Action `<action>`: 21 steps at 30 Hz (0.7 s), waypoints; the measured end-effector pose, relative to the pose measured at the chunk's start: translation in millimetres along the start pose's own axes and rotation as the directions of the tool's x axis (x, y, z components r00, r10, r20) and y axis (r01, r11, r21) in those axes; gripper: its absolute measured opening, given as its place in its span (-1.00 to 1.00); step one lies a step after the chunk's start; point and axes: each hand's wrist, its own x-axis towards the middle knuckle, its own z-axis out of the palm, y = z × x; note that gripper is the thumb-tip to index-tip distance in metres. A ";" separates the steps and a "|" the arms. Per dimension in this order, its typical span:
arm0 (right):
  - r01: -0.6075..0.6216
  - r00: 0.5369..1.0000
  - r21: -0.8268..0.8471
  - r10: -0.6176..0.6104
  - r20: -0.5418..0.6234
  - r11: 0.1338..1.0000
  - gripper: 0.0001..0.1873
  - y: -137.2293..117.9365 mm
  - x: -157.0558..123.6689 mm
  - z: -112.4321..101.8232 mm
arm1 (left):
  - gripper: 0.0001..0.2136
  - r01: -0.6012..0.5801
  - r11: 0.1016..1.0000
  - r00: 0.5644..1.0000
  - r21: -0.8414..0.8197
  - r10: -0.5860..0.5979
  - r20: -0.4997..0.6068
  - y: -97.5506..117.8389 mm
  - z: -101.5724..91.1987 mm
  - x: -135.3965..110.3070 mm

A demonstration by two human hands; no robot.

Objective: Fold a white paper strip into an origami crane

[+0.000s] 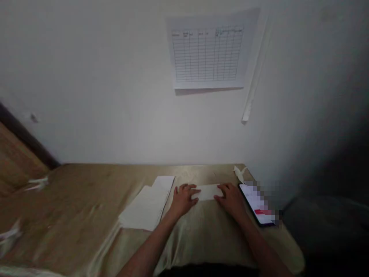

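Observation:
A small rectangular piece of white paper (206, 192) lies on the cloth-covered table in front of me. My left hand (183, 198) holds its left end, thumb at the near edge and fingers bent over the far part. At the right end, my right hand (231, 199) grips the paper the same way, thumb below and index finger above. Left of my left hand rests a loose stack of white paper sheets (148, 204). Close beside my right hand lies a phone (255, 202) with its screen lit.
A beige, wrinkled cloth (77, 204) covers the table. Near its back right corner sits a crumpled white scrap (239, 174). A printed table sheet (207, 55) and a white strip (256, 77) are on the wall behind. Brown wooden furniture (17, 157) stands at far left.

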 end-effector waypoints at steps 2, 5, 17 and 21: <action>0.019 1.000 0.017 -0.020 0.020 1.000 -0.55 2.3 2.0 -1.6 | -0.56 -0.016 1.000 1.000 0.001 0.016 0.025 -4.8 -1.9 -0.2; 0.043 0.998 0.042 -0.045 0.048 0.998 -0.57 7.1 4.8 -3.5 | -0.54 -0.038 0.999 0.997 0.007 0.038 0.064 -11.3 -4.5 0.1; 0.082 0.986 0.020 -0.084 0.147 0.996 -0.46 24.5 13.8 0.2 | -0.50 -0.104 0.994 0.978 0.028 0.097 0.183 -18.6 -16.5 -0.6; 0.104 0.981 0.023 -0.107 0.163 0.994 -0.40 28.0 12.4 0.2 | -0.48 -0.108 0.993 0.978 0.040 0.098 0.185 -19.0 -15.5 -2.4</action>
